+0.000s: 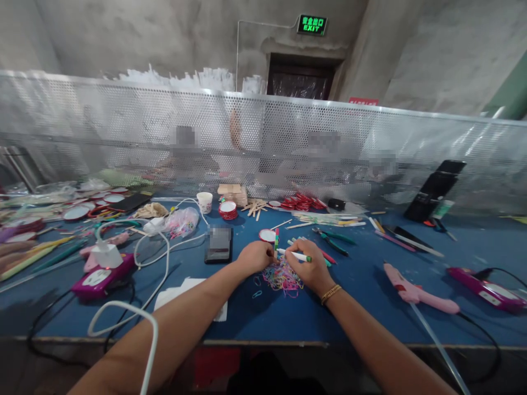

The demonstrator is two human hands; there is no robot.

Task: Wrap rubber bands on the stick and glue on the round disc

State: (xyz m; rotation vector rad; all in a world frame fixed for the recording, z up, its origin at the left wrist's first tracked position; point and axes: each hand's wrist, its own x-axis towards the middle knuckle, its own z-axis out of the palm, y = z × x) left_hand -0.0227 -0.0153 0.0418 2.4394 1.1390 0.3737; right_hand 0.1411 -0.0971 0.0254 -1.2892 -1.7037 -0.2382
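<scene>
My left hand point(260, 257) is closed around the lower end of a narrow upright stick point(276, 236) with green, red and pale bands. In my right hand point(310, 269) is a white marker with a green end point(302, 255), held like a pen, its tip at the stick. Below both hands lies a heap of small colourful loops point(283, 278), too fine to tell whether they are rubber bands or clips. Several more markers point(327, 256) lie just behind my right hand. Beyond the stick sits a round red-rimmed white disc point(267, 235).
A phone point(218, 244) and white paper point(185, 289) lie left, near a purple power strip point(105, 278) with a looping white cable. Pliers point(334, 241), a pink glue gun point(415, 288) and another purple power strip point(486, 289) are right. A perforated metal screen point(263, 142) closes the back.
</scene>
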